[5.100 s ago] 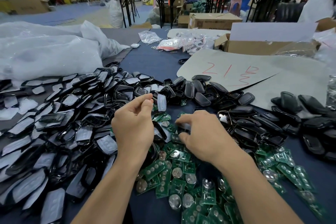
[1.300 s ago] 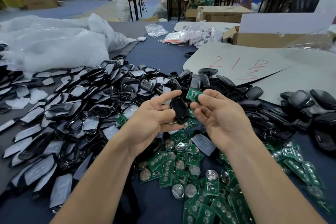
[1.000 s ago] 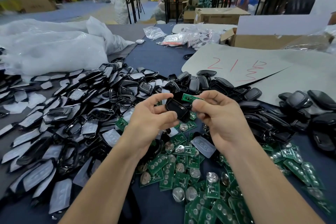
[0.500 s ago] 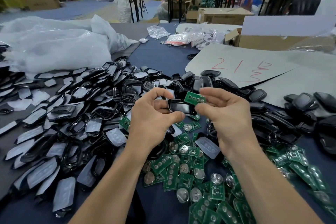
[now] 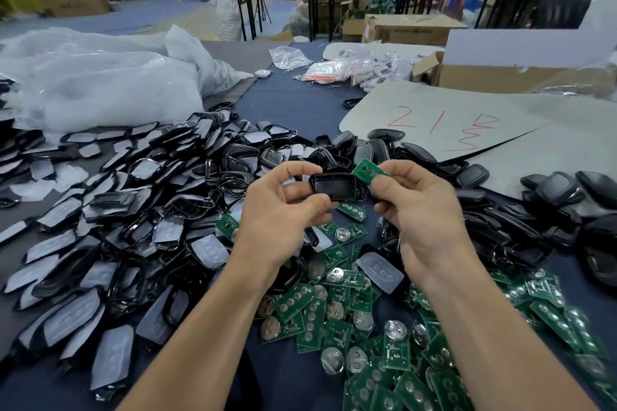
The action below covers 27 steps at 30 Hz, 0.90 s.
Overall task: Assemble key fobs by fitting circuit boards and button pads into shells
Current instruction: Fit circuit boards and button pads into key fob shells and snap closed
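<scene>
My left hand (image 5: 277, 210) grips a black key fob shell (image 5: 335, 186) by its left end, hollow side up, above the table. My right hand (image 5: 417, 207) pinches a green circuit board (image 5: 369, 172) tilted at the shell's right end, touching its rim. Below lie several loose green circuit boards (image 5: 337, 307) with coin cells. A translucent button pad (image 5: 380, 272) lies among them. Black frames with pads (image 5: 110, 217) are heaped on the left. Black shells (image 5: 551, 197) are piled on the right.
A big clear plastic bag (image 5: 93, 83) lies at the back left. A grey card with red writing (image 5: 444, 130) and an open cardboard box (image 5: 521, 67) sit at the back right. Small bagged parts (image 5: 354, 68) lie behind. Other tables stand further off.
Both hands rose from the pile with a shell and a board. Over the last second the shell turned level, hollow side up, and the board came to its right end.
</scene>
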### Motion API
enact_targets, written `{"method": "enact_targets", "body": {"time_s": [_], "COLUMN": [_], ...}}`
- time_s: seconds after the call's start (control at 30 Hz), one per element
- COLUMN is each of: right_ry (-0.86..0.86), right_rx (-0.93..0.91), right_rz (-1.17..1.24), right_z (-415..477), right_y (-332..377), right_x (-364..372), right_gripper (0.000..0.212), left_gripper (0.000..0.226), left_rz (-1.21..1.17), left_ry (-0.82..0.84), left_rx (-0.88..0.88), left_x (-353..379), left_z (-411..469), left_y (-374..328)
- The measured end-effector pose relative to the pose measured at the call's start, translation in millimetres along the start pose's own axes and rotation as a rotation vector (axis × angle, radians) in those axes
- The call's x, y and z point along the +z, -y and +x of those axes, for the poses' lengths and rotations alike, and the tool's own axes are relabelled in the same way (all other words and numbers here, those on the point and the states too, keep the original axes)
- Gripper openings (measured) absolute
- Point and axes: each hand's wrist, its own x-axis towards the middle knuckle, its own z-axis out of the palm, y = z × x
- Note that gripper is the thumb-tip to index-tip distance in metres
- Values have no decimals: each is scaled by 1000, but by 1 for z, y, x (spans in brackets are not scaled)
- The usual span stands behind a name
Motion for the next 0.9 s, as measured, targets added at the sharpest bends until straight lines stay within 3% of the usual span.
{"method": "enact_targets", "body": {"time_s": [0.1,0.33,0.47,0.53,0.63,0.77,0.9], "right_ry": [90,163,94,68,-25,11,116], "right_rx": [21,213,209,134,-101,-299,-341], "right_rz": [-94,98,125,-2,-413,-481,-565], "right_z": [-2,-12,-17,-16,-12,-8,-6], "right_y": [-3,-5,-10,-11,-14,-12,-8], "right_x": [3,11,21,19,11,3,3], "right_gripper": [24,11,7,9,15,31,30], "left_gripper": [35,19,23,26,29,30,35], "left_rz": [-7,-146,-54,-26,-4,11,49], "left_ry": [-9,-131,3,26,-16,-58,3], "left_rx": [1,-17,-31,-51,-90,-108,-110], "left_x": [0,1,5,6,4,1,-1], "left_z": [1,2,-2,-1,2,4,2], "left_y": [0,-2,0,2,4,6,6]}}
